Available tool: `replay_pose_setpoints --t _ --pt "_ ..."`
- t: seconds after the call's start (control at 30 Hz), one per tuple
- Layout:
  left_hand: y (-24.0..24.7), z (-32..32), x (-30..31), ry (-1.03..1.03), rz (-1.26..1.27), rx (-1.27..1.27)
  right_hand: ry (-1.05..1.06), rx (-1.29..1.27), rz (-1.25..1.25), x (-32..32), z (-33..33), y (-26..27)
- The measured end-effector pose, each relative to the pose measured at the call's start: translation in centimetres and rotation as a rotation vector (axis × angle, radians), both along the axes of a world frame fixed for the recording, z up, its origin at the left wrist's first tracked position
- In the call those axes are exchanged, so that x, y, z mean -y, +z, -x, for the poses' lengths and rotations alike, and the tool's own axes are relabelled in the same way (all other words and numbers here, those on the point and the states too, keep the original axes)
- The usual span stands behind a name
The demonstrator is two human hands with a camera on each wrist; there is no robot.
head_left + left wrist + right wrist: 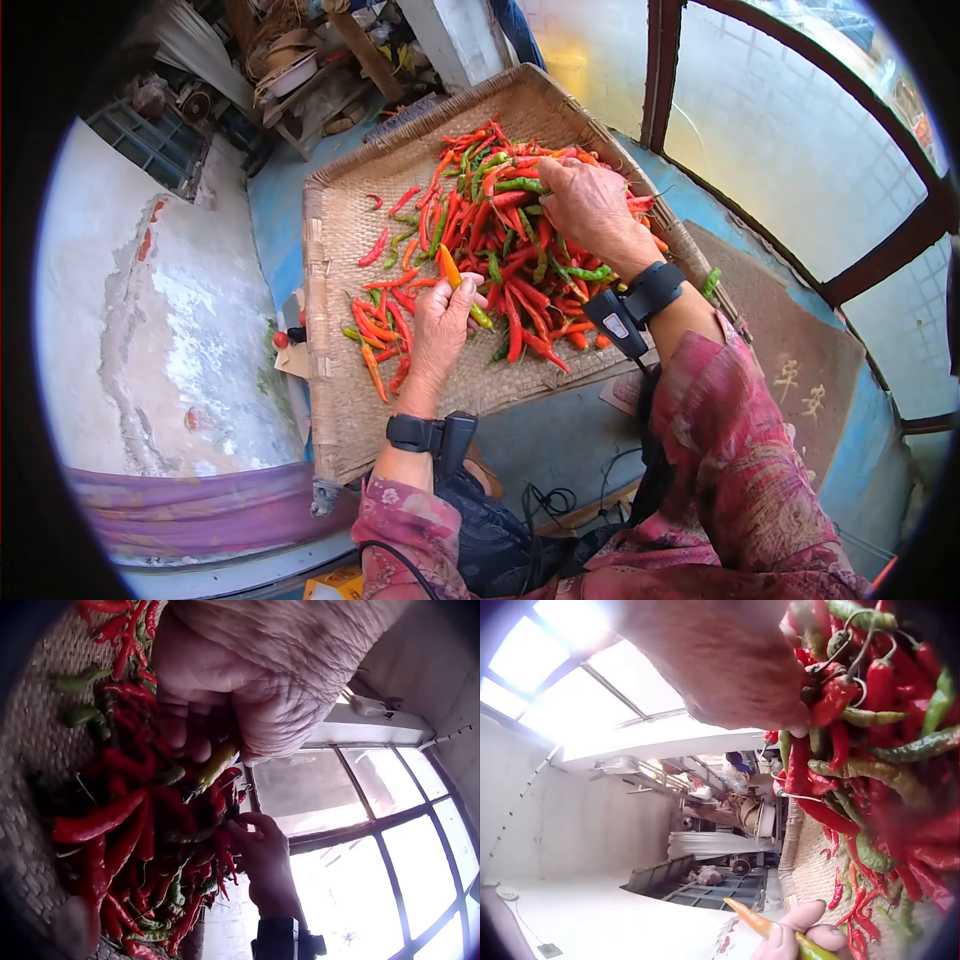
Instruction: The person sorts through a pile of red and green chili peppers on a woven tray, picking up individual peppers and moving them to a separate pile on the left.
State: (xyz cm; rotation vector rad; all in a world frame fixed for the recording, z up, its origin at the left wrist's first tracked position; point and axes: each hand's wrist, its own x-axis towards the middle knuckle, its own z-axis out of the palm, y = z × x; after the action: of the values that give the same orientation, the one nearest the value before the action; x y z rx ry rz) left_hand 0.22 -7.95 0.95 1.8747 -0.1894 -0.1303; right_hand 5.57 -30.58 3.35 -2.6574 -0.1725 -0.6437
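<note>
My left hand pinches a chili pepper, orange at one end and green at the other, between thumb and fingers. In the right wrist view the same orange-green pepper points out past the thumb. A heap of red and green chili peppers lies in a large woven basket tray. Over the heap's right side, my right hand bends its fingers down among the peppers. In the left wrist view the right hand reaches into the heap's edge; its fingertips are partly hidden, so I cannot tell what they grip.
Loose peppers are scattered on the tray's left side. A peeling white wall with a purple cloth stands at left. Framed windows run along the right, above a brown mat. Cables lie below the tray.
</note>
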Motion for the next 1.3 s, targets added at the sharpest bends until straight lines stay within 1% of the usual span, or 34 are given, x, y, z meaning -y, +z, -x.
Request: replay_pose_setpoints --t 0.07,0.1,0.17,0.2,0.27,0.3,0.33,0.4,0.43,0.47,0.5,0.53,0.6,0.63,0.67,0.7,0.73,0.8,0.83,0.9,0.93,0.97,1.0,1.03,1.07,1.1,1.13,1.17,1.2,1.27,1.3 --pt "0.1 0.0 0.0 -0.002 -0.009 -0.038 -0.035 -0.067 -0.087 0.0 0.5 1.2" --pt "0.3 0.0 0.1 0.001 -0.010 -0.035 -0.033 -0.064 -0.088 0.2 0.6 1.5" --pt "0.7 -0.1 0.2 0.041 0.091 -0.049 0.005 0.202 -0.177 0.7 0.8 1.7" --pt "0.7 -0.3 0.1 0.042 0.091 -0.050 0.006 0.201 -0.176 0.7 1.1 2.2" --pt "0.7 -0.6 -0.2 0.070 0.128 -0.022 -0.007 0.426 -0.308 0.8 1.9 3.3" --pt "0.8 -0.6 0.0 0.085 0.150 -0.016 0.006 0.452 -0.381 0.6 2.6 4.0" --pt "0.9 -0.6 0.1 0.085 0.151 -0.016 0.006 0.452 -0.379 0.3 3.1 4.3" --pt "1.1 -0.6 0.6 0.133 0.240 0.014 0.123 0.260 -0.620 -0.6 4.2 4.6" --pt "1.6 -0.5 0.7 0.131 0.239 0.014 0.280 0.198 -0.766 -1.4 4.2 3.9" --pt "2.5 -0.4 0.7 0.171 0.188 0.088 0.354 0.100 -0.862 -2.2 4.7 3.5" --pt "3.0 -0.3 0.6 0.209 0.138 0.161 0.393 0.025 -0.908 -2.8 5.0 3.2" --pt "3.4 -0.6 -0.1 0.206 0.137 0.161 0.432 -0.049 -0.954 -3.3 5.1 2.9" --pt "4.5 -1.4 -2.7 0.397 -0.132 0.201 0.472 -0.028 -0.884 -4.1 4.8 1.6" --pt "4.3 -1.8 -4.6 0.393 -0.134 0.203 0.463 -0.036 -0.822 -4.1 4.9 1.5" --pt "3.4 -2.0 -6.8 0.390 -0.557 0.272 0.449 -0.027 -0.757 -4.2 5.0 1.6" --pt "3.8 -1.7 -7.1 0.375 -0.984 0.336 0.475 -0.071 -0.730 -4.4 5.0 1.5" --pt "3.7 -1.4 -7.1 0.372 -0.990 0.337 0.502 -0.117 -0.703 -4.5 5.0 1.4" --pt "3.7 -0.3 -6.1 0.475 -0.741 0.418 0.520 -0.090 -0.667 -5.0 5.0 1.5" --pt "4.3 0.2 -5.3 0.473 -0.747 0.412 0.541 -0.067 -0.632 -5.3 5.1 1.4" --pt "4.9 0.9 -3.6 0.036 -0.062 0.116 0.560 -0.077 -0.623 -6.0 5.2 1.3" --pt "4.6 1.1 -3.1 0.042 -0.058 0.109 0.580 -0.074 -0.609 -6.3 5.1 1.3" --pt "4.2 1.4 -2.5 -0.045 -0.010 0.051 0.632 -0.051 -0.660 -6.7 5.1 0.9" --pt "3.7 1.7 -1.8 -0.131 0.039 -0.008 0.632 -0.064 -0.658 -6.7 5.4 1.3" --pt "2.9 1.5 -0.9 -0.200 0.145 0.033 0.649 -0.183 -0.725 -6.6 6.0 2.1" --pt "3.0 1.6 -1.2 -0.191 0.151 0.028 0.667 -0.301 -0.789 -6.6 6.2 2.6" --pt "3.4 1.6 -1.5 -0.145 0.041 0.032 0.715 -0.133 -0.737 -6.8 5.4 1.4" --pt "3.7 1.5 -2.0 -0.101 -0.073 0.035 0.662 -0.119 -0.721 -6.6 5.2 1.3" --pt "3.7 1.1 -2.6 0.045 -0.099 0.083 0.578 -0.047 -0.640 -5.6 4.7 1.5" --pt "3.9 0.8 -3.6 0.054 -0.092 0.077 0.495 0.019 -0.557 -4.4 4.1 2.0" --pt "4.4 0.1 -6.3 0.371 -0.388 0.121 0.301 0.074 -0.505 -1.8 2.9 2.1" --pt "3.3 -0.5 -8.2 0.380 -0.380 0.111 0.206 0.079 -0.385 -0.5 2.1 1.8"
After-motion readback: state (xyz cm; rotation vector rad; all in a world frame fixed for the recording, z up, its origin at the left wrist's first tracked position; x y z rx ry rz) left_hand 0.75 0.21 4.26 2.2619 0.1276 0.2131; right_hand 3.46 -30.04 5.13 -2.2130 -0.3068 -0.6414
